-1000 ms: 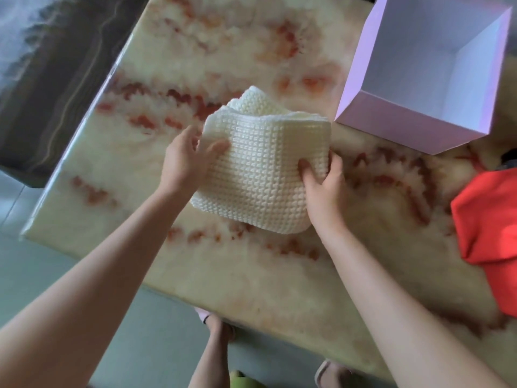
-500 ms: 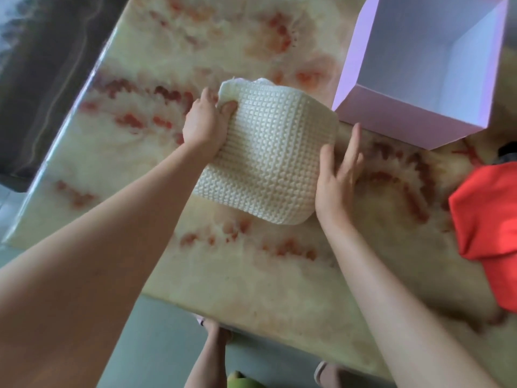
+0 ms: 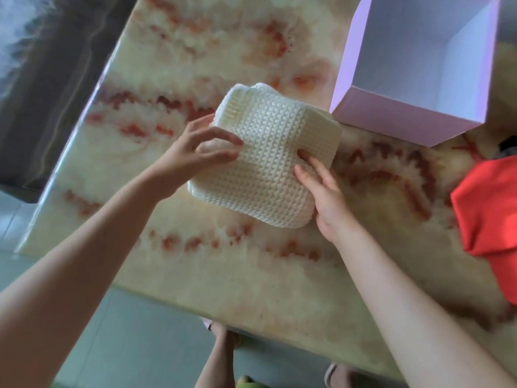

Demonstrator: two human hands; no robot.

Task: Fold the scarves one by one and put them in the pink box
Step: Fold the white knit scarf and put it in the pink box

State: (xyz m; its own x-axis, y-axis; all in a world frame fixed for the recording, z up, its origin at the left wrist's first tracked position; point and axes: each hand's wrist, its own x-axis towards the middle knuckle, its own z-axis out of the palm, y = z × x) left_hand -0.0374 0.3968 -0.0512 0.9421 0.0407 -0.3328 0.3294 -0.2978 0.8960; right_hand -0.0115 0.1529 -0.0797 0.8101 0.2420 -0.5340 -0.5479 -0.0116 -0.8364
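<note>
A folded white knitted scarf [image 3: 265, 161] lies flat on the marble table [image 3: 223, 275], just left of the pink box [image 3: 402, 121]. The box stands open and its white inside shows nothing in it. My left hand [image 3: 195, 152] is at the scarf's left edge, fingers spread, fingertips resting on the knit. My right hand [image 3: 321, 191] lies on the scarf's near right part, fingers flat and pressing down. Neither hand has a hold on the fabric. A red scarf [image 3: 492, 219] lies unfolded at the table's right edge, partly out of frame.
The table's left edge runs diagonally beside a dark patterned surface [image 3: 50, 79]. The near edge is close to my body, and my feet [image 3: 223, 357] stand on grey floor below it. A dark object [image 3: 509, 147] peeks in behind the red scarf.
My left hand came back from the scarf's far corner to its left edge and spread its fingers. My right hand moved from beside the scarf onto its top. The scarf lies flatter.
</note>
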